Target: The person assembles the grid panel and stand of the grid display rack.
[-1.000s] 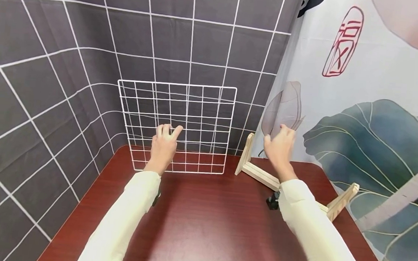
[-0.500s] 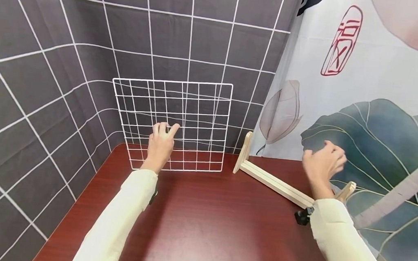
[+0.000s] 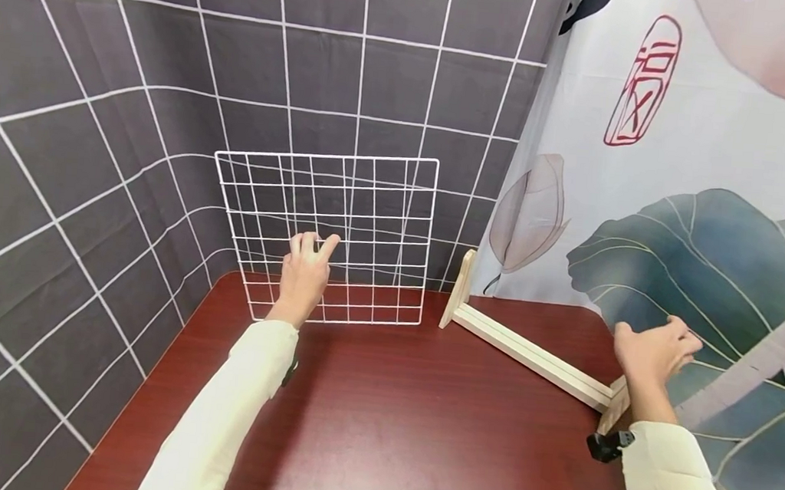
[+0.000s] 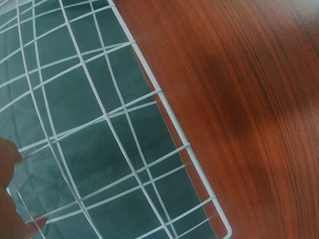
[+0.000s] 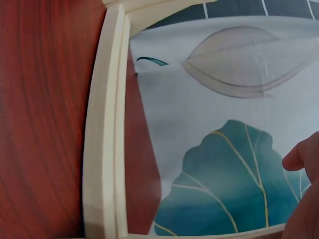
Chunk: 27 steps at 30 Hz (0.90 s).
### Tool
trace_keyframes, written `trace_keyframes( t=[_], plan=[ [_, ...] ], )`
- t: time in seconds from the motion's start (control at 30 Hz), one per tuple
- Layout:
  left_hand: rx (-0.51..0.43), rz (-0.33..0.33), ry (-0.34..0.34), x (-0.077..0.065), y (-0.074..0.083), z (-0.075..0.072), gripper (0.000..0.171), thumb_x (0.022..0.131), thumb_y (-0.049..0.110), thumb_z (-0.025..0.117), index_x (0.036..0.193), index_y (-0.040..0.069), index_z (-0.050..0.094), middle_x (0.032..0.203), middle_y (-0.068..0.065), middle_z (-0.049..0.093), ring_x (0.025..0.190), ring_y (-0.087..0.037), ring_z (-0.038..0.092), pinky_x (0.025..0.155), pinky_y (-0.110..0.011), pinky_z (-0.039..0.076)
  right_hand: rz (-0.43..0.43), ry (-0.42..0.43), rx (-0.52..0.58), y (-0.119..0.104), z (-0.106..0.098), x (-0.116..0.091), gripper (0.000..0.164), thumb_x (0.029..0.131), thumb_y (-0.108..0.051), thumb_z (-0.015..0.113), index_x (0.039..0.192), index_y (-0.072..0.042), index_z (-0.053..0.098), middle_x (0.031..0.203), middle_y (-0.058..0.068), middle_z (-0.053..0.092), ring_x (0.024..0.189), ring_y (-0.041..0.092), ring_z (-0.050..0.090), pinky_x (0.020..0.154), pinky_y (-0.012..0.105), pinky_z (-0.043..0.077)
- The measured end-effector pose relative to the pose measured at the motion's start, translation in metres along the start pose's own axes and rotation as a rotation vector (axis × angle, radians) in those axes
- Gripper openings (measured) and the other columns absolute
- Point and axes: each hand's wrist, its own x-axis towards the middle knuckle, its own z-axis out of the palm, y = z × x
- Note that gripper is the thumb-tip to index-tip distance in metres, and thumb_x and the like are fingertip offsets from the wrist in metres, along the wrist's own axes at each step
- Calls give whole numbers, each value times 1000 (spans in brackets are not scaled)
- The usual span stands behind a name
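A white wire grid panel [image 3: 387,221] stands on the table, leaning slightly, before the dark curtain. My left hand [image 3: 304,280] grips its wires near the lower middle. In the left wrist view, fingertips [image 4: 7,164] curl through the mesh at the left edge. A pale wooden stand [image 3: 529,354] lies along the right side, a long rail with an upright at each end. Over its near upright [image 3: 616,407] is my right hand [image 3: 657,354], fingers apart and loosely bent, hiding the upright's top. In the right wrist view, the rail [image 5: 104,129] runs down the left, and the thumb shows at right.
The reddish-brown wooden table [image 3: 379,421] stretches toward me. Behind it hangs a dark curtain [image 3: 405,84] with a white line pattern, close at the left too. A pale curtain [image 3: 583,114] with leaf prints borders the right side.
My right hand has moved right and toward me, from over the stand's rail to its near upright. The left hand stays on the grid panel, which shifts only slightly in view.
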Motion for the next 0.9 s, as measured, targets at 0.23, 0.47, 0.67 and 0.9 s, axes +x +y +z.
trace_keyframes(
  t=[0.23,0.47,0.67,0.9],
  plan=[
    [13,4,14,3,0,2,46,87,-4,63,128,17,56,120,-24,57,116,-44,54,59,-48,56,54,-28,61,21,0,-2,81,90,-25,52,158,-3,13,159,28,16,138,47,34,114,59,35],
    [10,-5,-28,2,1,1,47,88,-3,63,130,17,55,123,-23,56,119,-44,52,62,-49,57,69,-5,101,40,1,-4,74,88,-10,47,158,-7,20,155,29,29,145,45,29,116,59,31],
    [4,-10,-33,2,0,3,49,87,-3,64,130,17,54,123,-23,56,119,-44,52,62,-50,56,101,4,110,56,3,-6,71,91,-12,47,157,-8,20,153,27,40,142,46,37,116,59,33],
    [18,-6,-29,1,1,1,46,88,-2,64,129,17,55,122,-23,57,119,-44,53,61,-49,57,54,41,78,65,7,-5,66,93,-14,47,156,-8,26,150,30,46,138,52,40,115,62,32]
  ],
)
